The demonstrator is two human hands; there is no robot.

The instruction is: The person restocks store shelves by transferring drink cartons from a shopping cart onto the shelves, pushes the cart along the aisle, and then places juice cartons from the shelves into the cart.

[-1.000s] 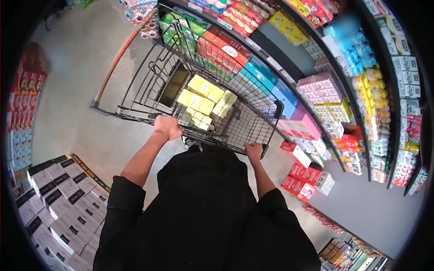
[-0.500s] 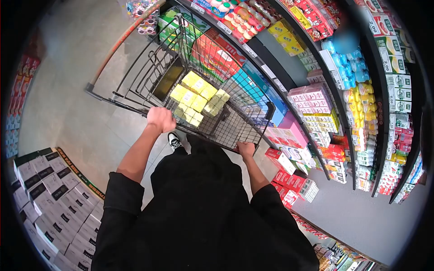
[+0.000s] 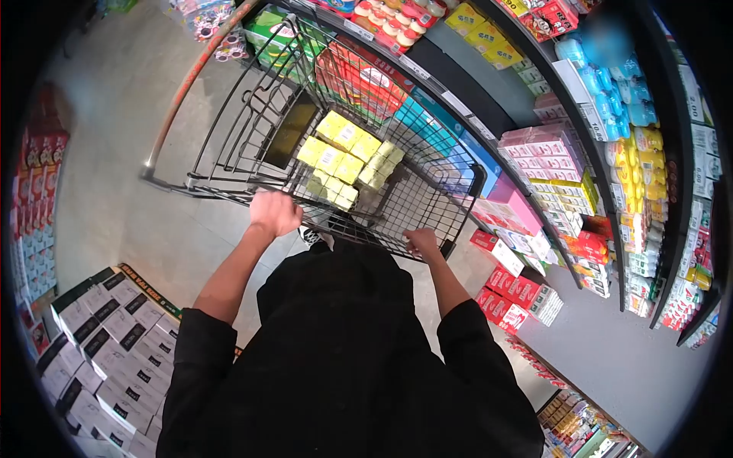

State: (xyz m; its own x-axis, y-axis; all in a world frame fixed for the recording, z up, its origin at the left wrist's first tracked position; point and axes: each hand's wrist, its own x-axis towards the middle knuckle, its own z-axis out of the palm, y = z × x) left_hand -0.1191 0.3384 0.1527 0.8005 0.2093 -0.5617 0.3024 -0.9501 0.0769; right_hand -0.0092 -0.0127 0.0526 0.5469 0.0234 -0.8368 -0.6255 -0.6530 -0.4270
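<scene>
A black wire shopping cart [image 3: 416,210] stands across the view just beyond my body, its orange handle [image 3: 200,69] at the upper left. My left hand [image 3: 275,213] is wrapped round the cart's near side rim. Farther right along that rim, my right hand [image 3: 422,242] rests near the cart's corner with its fingers curled over the wire. Inside the basket lie several yellow packs [image 3: 343,145], and paler yellow-green packs [image 3: 379,165] sit beside them. A dark panel [image 3: 290,136] is at the handle end of the basket.
Shelves with drinks and cartons [image 3: 542,160] curve along the right. Red boxes [image 3: 508,294] stand low by them. White cartons [image 3: 126,359] are stacked at the lower left, and red packages [image 3: 40,183] line the far left. Grey floor [image 3: 114,145] shows between. A shoe [image 3: 313,237] is under the cart.
The view has shifted slightly back and forth over the shelves and cart. My right hand's fingers look looser on the rim than before. My left hand keeps its hold.
</scene>
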